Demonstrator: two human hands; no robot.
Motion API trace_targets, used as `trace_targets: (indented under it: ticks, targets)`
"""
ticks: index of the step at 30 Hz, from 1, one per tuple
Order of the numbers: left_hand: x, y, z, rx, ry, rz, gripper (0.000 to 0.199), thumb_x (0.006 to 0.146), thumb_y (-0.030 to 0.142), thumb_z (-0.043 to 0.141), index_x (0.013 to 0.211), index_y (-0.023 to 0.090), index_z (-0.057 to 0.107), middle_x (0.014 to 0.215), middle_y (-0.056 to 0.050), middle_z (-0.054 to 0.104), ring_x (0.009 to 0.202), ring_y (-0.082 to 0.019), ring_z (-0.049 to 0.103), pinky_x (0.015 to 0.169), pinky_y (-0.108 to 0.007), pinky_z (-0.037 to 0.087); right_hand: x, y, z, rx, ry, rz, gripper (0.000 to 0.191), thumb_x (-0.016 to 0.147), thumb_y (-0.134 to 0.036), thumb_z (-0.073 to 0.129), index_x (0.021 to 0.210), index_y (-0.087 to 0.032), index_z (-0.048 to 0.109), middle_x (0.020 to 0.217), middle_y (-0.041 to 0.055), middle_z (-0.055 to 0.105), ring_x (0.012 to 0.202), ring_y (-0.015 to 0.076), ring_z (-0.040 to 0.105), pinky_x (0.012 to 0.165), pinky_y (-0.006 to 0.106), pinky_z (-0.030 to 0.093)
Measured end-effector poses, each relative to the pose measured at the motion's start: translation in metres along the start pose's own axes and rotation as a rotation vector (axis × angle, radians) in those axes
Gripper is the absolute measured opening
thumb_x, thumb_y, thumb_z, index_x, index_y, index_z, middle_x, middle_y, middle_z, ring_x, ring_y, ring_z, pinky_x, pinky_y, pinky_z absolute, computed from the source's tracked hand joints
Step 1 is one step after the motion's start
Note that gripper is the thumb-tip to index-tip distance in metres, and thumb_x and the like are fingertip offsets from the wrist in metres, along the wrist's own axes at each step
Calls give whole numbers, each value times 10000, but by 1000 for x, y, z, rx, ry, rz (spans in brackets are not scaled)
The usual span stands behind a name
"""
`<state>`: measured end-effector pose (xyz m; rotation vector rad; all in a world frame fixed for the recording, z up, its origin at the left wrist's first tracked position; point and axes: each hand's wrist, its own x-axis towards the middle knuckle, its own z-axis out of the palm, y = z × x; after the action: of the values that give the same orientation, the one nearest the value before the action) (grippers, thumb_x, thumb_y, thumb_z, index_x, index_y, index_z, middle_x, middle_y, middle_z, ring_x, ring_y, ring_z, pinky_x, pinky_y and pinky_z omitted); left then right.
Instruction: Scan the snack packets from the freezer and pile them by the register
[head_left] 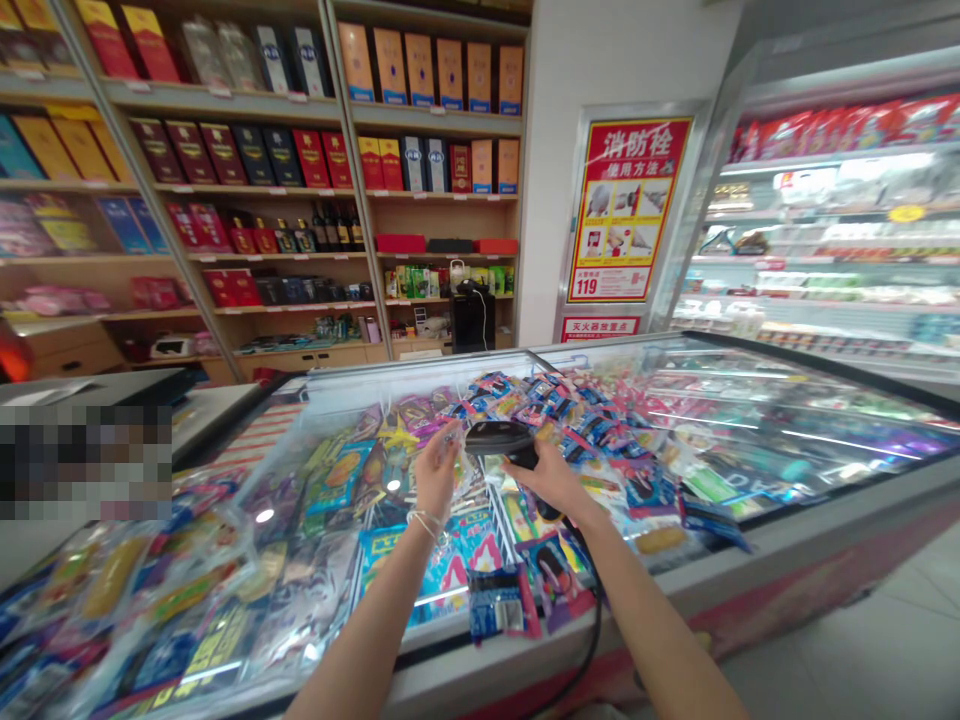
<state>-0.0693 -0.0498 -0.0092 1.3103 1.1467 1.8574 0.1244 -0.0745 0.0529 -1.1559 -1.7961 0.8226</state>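
Observation:
My right hand (546, 480) grips a black handheld barcode scanner (499, 437) by its handle, and its head points left. From the scanner a black cable (592, 640) hangs down over the freezer's front edge. My left hand (436, 475), with a pale band at the wrist, pinches a small clear-wrapped packet (451, 436) just left of the scanner head. What the packet contains is too small to tell. Both hands are above a chest freezer (480, 690) full of bright ice cream packets. Below them, a dark blue packet (495, 603) lies at the front edge.
More wrapped packets (120, 580) are heaped at the left. Glass lids (787, 430) cover the freezer's right side. Behind stand shelves of boxed bottles (187, 155), a red fire hydrant sign (630, 210) and a lit open fridge (840, 220). A counter (217, 420) adjoins at left.

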Motion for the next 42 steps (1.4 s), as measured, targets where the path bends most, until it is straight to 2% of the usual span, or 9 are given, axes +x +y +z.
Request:
trace_targets:
  ticks: [13,23,30,34,38,42]
  targets:
    - [-3,-2,1,-20,24,39,414,804,367,647,1177,189,668,1273,-108,640,1230,-253,561,1100,-430,392,2,4,0,-42,66,41,250,678,-331,688,835,-138,660,759,73,678,768,254,641,667,323,484]
    - [-2,0,2,-44,34,-1,409,784,342,666,1167,199,676,1262,-95,649,1229,-248,563,1101,-428,394,2,2,0,-5,24,12,250,683,-337,699,841,-150,649,700,39,646,753,236,621,652,314,481]
    - [-2,0,3,-81,33,-44,483,767,352,683,1222,196,642,1273,-99,642,1213,-259,576,1094,-437,399,2,7,3,76,-10,-11,194,694,-320,698,805,-174,634,574,-8,592,606,189,589,562,281,457]
    - [-1,-4,3,-87,24,-41,497,780,364,671,1248,207,615,1234,-99,662,1191,-257,591,1051,-430,445,8,9,-3,178,-40,70,215,684,-346,714,748,-177,597,486,-28,555,445,154,530,480,274,432]
    - [0,10,-1,-34,91,58,439,813,366,629,1219,201,611,1202,-104,669,1135,-249,618,1004,-428,476,7,-13,-29,213,48,83,290,643,-387,767,735,-172,596,488,-22,575,422,139,519,461,268,437]
    - [-1,51,-18,78,132,241,331,861,347,567,1155,204,618,1213,-98,655,1149,-222,600,1037,-401,438,-8,-56,-56,270,167,49,377,589,-416,817,787,-163,620,518,-28,591,432,130,529,445,257,449]
